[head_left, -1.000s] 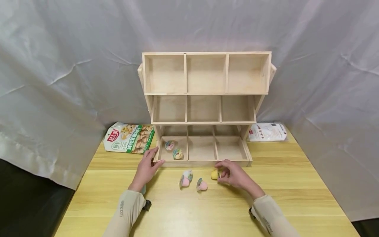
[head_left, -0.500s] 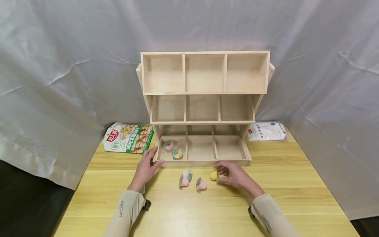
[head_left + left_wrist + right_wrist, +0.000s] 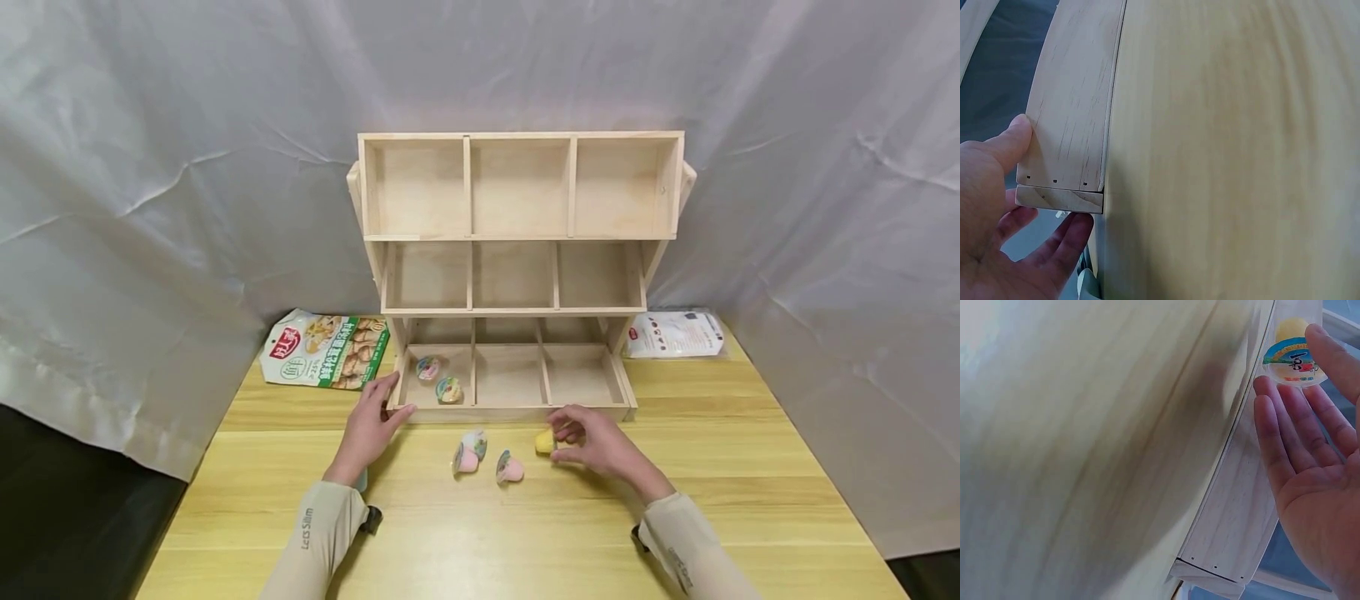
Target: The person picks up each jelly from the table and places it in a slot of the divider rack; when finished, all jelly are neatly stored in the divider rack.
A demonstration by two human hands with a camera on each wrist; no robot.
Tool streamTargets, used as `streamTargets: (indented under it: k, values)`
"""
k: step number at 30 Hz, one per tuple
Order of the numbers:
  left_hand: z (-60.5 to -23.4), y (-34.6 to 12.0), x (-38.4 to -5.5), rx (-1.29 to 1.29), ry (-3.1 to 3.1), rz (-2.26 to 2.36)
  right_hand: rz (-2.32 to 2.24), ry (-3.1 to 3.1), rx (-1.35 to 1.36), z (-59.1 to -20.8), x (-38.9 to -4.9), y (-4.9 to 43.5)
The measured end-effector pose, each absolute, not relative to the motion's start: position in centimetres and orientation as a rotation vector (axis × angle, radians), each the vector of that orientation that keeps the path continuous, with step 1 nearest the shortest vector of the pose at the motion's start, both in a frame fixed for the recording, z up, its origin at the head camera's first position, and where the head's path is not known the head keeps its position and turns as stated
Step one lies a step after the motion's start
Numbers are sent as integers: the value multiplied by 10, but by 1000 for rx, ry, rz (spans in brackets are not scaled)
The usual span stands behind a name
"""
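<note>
My left hand (image 3: 369, 429) holds the front left corner of a wooden tiered rack (image 3: 517, 414), its thumb against the front board (image 3: 1069, 112) and the other fingers around the side. My right hand (image 3: 596, 443) pinches a yellow jelly cup (image 3: 544, 442) between thumb and fingers, in front of the rack. In the right wrist view the cup's printed lid (image 3: 1297, 359) faces the palm. Left of it lie a pink jelly cup (image 3: 512, 468), another pink one (image 3: 467, 458) and a white one (image 3: 476, 442) touching it. Two jelly cups (image 3: 449, 390) sit in the bottom left compartment.
A green and white food pouch (image 3: 326, 350) lies left of the rack, a white packet (image 3: 675, 335) to its right. Part of a teal object (image 3: 362, 481) shows beside the left wrist. Grey cloth (image 3: 187, 167) hangs behind and at both sides of the wooden table (image 3: 480, 550).
My right hand and the yellow jelly cup have shifted very slightly to the right. My left hand stays at the rack's corner.
</note>
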State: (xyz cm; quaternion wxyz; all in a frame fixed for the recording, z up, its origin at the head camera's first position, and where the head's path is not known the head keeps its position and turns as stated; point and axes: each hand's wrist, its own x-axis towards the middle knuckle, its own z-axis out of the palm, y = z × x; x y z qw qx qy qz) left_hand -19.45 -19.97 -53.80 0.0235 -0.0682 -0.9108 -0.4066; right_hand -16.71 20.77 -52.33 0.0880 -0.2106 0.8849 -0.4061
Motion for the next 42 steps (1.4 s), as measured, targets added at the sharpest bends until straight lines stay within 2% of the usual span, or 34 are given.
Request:
streamTargets:
  k: [17,28,42]
  values:
    - [-540,-200,-196,-226,-2820,-1269,-1241,2708,-647,-500,-167,207]
    - [-540,-203,-199,-249,-2807,-1246,-1366,2708,-722,-475,-188,201]
    - [-542,-201,-197,-247,-2798,-1217,-1331,2822,-670,-467,-208,186]
